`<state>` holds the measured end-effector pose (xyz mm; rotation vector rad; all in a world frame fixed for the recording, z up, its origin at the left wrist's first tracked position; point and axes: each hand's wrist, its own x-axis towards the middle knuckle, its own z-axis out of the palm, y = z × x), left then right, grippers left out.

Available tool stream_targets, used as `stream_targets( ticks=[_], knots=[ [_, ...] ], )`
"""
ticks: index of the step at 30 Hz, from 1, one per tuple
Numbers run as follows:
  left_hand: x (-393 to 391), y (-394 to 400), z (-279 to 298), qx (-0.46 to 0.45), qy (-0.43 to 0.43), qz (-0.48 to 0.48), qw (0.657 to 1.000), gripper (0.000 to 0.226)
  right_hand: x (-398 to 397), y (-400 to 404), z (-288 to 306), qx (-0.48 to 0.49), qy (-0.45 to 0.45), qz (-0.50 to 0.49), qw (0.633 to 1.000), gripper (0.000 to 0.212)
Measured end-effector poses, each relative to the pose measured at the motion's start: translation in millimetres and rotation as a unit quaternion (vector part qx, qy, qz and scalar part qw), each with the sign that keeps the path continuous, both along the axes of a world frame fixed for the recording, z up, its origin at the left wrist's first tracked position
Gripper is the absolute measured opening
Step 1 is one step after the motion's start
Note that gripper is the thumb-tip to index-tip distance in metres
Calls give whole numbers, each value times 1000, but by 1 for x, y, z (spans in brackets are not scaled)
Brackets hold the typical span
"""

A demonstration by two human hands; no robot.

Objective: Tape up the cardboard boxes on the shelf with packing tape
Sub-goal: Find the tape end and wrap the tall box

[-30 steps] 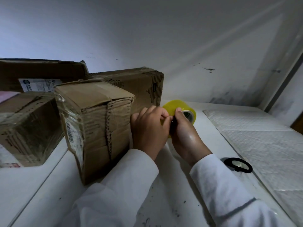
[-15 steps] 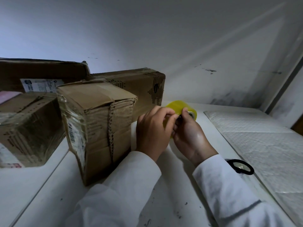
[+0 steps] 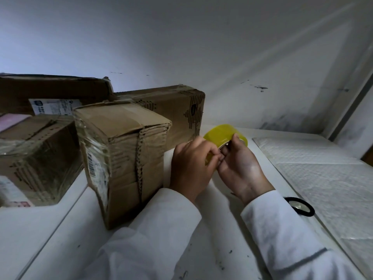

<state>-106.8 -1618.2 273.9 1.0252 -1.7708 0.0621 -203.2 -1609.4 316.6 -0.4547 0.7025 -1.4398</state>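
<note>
Tape: A round roll of shiny yellow packing tape (image 3: 222, 132) was held up just above the white shelf top (image 3: 232, 229), right beside the boxes.
Left hand: The roll's near side was pinched by the curled fingers of the left hand (image 3: 191, 166). It looked as if the loose end of the tape was being picked at, but the end itself could not be seen.
Right hand: The roll was gripped by the right hand (image 3: 240, 168), with the thumb (image 3: 235, 139) pressed on the rim.
Boxes: A tall brown cardboard box with worn edges (image 3: 125, 158) was stood just left of the hands. More brown boxes (image 3: 171, 110) were set behind it and to its left.
How the tape may handle: The roll was judged to be light and stiff. The tape itself was judged to be thin, sticky and easy to twist or tear, so it would best be held by its free end and pulled straight.
Other things: A black ring-shaped thing (image 3: 299, 206) was laid near the right sleeve, beside a white bubbly sheet (image 3: 323, 178).
</note>
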Motion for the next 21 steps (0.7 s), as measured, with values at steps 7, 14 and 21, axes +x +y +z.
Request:
stream_targets(
  ticks=[7,14,21],
  knots=[
    [-3,5,11,1,42,8,999,27,5,2,0,-4,23,19,1000,43],
    [0,4,9,-7,24,77,997,17,13,-1,-3,14,58,2,998,36],
    [-1,6,11,-12,17,91,996,13,13,-2,-8,17,94,26,995,47]
  ],
)
